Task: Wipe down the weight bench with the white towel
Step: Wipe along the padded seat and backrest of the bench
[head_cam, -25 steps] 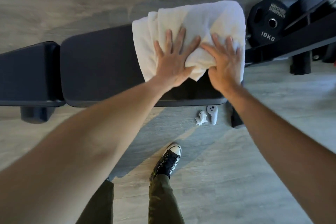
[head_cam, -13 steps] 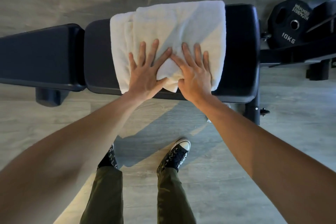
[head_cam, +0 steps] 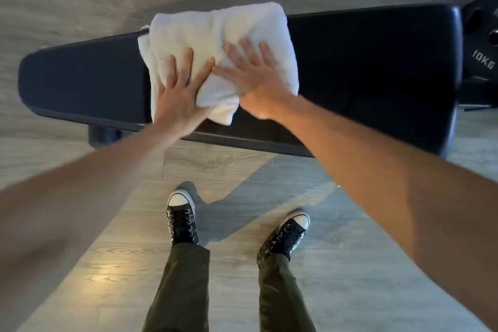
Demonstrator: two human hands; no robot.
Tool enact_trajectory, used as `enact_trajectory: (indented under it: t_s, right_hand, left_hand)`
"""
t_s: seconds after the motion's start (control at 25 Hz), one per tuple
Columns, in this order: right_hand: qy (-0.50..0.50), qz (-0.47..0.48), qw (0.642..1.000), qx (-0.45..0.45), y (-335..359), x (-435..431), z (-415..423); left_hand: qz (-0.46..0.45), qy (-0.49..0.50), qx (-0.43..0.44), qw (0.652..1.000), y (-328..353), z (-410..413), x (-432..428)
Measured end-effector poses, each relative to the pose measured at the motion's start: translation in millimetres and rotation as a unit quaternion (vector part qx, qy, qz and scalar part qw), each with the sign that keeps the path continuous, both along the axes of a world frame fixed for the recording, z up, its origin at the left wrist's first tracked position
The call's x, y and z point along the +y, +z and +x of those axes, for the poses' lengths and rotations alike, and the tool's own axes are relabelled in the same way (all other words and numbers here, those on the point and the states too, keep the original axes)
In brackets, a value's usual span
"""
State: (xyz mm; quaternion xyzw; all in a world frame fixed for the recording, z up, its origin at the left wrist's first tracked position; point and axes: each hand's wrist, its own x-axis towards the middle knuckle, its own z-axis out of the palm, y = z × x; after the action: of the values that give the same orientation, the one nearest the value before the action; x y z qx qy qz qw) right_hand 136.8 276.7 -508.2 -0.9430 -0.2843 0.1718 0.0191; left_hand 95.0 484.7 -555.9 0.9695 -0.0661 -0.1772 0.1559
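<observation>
The black padded weight bench (head_cam: 363,62) runs left to right across the upper part of the view. A folded white towel (head_cam: 215,27) lies across the pad, a little left of its middle, bunched into a fold between my hands. My left hand (head_cam: 177,94) presses flat on the towel's near left part, fingers spread. My right hand (head_cam: 256,73) presses flat on its near right part, fingers spread too. The two hands almost touch at the thumbs. Neither hand curls around the cloth.
A black 10 kg weight plate (head_cam: 482,56) sits just past the bench's right end. A bench foot (head_cam: 103,133) shows under the left part. My two black sneakers (head_cam: 182,218) stand on the grey wood floor in front of the bench.
Both hands have slid the towel leftward along the bench, from its right end to left of the middle. My feet and the view have shifted left with it.
</observation>
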Motion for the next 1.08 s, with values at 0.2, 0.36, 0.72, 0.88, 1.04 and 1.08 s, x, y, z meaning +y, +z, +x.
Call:
enact_trajectory:
  t_s: [0.2,0.36,0.72,0.88,1.04,1.08]
  right_hand:
    - [-0.116,0.030,0.993,-0.004,3,-4,30]
    - [-0.142,0.041,0.989,0.022,29,-29,-104]
    - [-0.268,0.127,0.952,0.082,73,-20,-115]
    - [-0.303,0.158,0.939,0.037,131,-11,-97]
    - [-0.292,0.172,0.941,0.015,203,5,-79]
    - [-0.294,0.172,0.940,0.005,223,10,-75]
  left_hand:
    - [-0.020,0.010,0.053,0.998,6,48,-22]
    - [-0.045,-0.059,0.042,0.996,29,-74,-39]
    - [-0.010,-0.077,0.049,0.996,84,-65,-40]
    - [-0.063,-0.029,-0.005,0.998,148,-35,-36]
    - [-0.027,-0.029,-0.038,0.999,217,-18,-18]
    - [-0.006,-0.032,-0.053,0.998,238,-12,-14]
